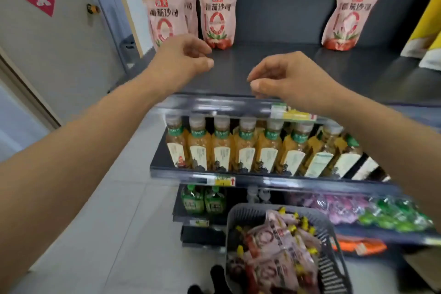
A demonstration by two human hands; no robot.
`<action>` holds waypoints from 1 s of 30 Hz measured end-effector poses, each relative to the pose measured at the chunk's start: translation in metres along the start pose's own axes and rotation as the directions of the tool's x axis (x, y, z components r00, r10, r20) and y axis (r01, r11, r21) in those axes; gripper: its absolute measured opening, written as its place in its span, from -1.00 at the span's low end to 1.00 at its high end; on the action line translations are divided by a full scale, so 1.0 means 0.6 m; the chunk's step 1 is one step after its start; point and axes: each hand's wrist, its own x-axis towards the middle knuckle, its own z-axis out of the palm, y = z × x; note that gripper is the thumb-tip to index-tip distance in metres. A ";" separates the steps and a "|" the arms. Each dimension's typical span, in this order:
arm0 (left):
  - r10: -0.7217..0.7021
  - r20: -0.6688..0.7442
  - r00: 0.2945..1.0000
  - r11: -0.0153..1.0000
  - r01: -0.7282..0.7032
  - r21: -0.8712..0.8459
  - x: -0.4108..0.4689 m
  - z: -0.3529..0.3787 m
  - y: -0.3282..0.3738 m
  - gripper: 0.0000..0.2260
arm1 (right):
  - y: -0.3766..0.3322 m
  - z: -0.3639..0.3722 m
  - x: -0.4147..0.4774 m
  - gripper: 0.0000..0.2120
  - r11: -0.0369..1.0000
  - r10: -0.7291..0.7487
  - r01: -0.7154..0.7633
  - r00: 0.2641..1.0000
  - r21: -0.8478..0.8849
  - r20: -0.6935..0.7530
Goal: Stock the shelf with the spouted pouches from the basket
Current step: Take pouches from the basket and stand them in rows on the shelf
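Observation:
Pink spouted pouches with yellow caps stand upright at the back of the dark top shelf (274, 64): two overlapping at the left (164, 14), one beside them (218, 16), and one far right (350, 16). My left hand (183, 59) hovers over the shelf just in front of the left pouches, fingers loosely curled, holding nothing. My right hand (288, 79) hangs above the shelf's front edge, fingers also loosely curled and empty. A grey basket (241, 222) on the floor below holds several more pouches (276, 253).
Under the top shelf runs a row of amber bottles (238, 148). Lower shelves carry green bottles (202, 200) and purple and green packets (358, 207). A wall and door frame lie at the left. A yellow package (424, 31) leans at the shelf's right end.

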 end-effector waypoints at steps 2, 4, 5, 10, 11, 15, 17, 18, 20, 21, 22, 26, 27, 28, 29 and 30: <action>0.009 0.180 0.984 1.000 -0.012 0.018 -0.065 0.066 0.010 -0.87 | 0.031 -0.004 -0.079 -0.96 0.999 0.043 -0.044 0.992 0.006 0.118; -0.058 0.352 0.934 0.998 0.046 0.041 -0.125 0.138 -0.002 -0.86 | 0.079 0.009 -0.150 -0.95 0.990 0.135 -0.124 0.965 -0.060 0.223; -0.107 0.416 0.903 0.994 0.091 0.060 -0.152 0.175 -0.014 -0.85 | 0.108 0.019 -0.181 -0.95 0.981 0.189 -0.168 0.946 -0.102 0.265; -0.342 0.599 0.724 0.939 0.285 0.192 -0.257 0.327 -0.097 -0.79 | 0.251 0.077 -0.303 -0.94 0.903 0.428 -0.382 0.829 -0.195 0.360; -0.375 0.608 0.700 0.927 0.304 0.221 -0.270 0.350 -0.114 -0.78 | 0.274 0.087 -0.321 -0.94 0.885 0.466 -0.415 0.807 -0.213 0.363; -0.469 0.616 0.633 0.883 0.364 0.297 -0.302 0.420 -0.167 -0.85 | 0.352 0.119 -0.370 -0.88 0.821 0.571 -0.509 0.739 -0.260 0.356; -0.513 0.621 0.593 0.859 0.358 0.367 -0.310 0.447 -0.193 -0.96 | 0.384 0.135 -0.387 -0.85 0.788 0.616 -0.556 0.710 -0.264 0.342; -0.526 0.635 0.566 0.850 0.347 0.396 -0.312 0.461 -0.208 -0.94 | 0.401 0.144 -0.394 -0.83 0.773 0.634 -0.572 0.696 -0.274 0.336; -0.538 0.658 0.526 0.842 0.300 0.449 -0.314 0.490 -0.241 -0.90 | 0.438 0.166 -0.407 -0.81 0.738 0.674 -0.607 0.652 -0.294 0.347; -0.551 0.652 0.521 0.833 0.296 0.467 -0.315 0.504 -0.261 -0.92 | 0.457 0.179 -0.414 -0.80 0.716 0.697 -0.624 0.623 -0.313 0.354; -0.573 0.640 0.512 0.818 0.317 0.480 -0.316 0.518 -0.280 -0.92 | 0.475 0.192 -0.420 -0.80 0.693 0.720 -0.637 0.597 -0.337 0.353; -0.624 0.631 0.460 0.781 0.347 0.519 -0.322 0.570 -0.349 -0.93 | 0.546 0.252 -0.444 -0.76 0.591 0.806 -0.717 0.517 -0.369 0.287; -0.630 0.626 0.459 0.776 0.353 0.522 -0.324 0.582 -0.365 -0.90 | 0.560 0.265 -0.451 -0.77 0.560 0.829 -0.726 0.496 -0.400 0.260; -0.627 0.628 0.461 0.778 0.338 0.529 -0.327 0.594 -0.381 -0.90 | 0.574 0.278 -0.457 -0.78 0.530 0.847 -0.728 0.480 -0.435 0.228; -0.621 0.629 0.468 0.782 0.317 0.536 -0.330 0.603 -0.395 -0.94 | 0.587 0.288 -0.465 -0.81 0.494 0.867 -0.745 0.463 -0.449 0.186; -0.612 0.628 0.481 0.788 0.301 0.537 -0.332 0.613 -0.410 -0.93 | 0.600 0.298 -0.472 -0.83 0.460 0.884 -0.771 0.443 -0.439 0.149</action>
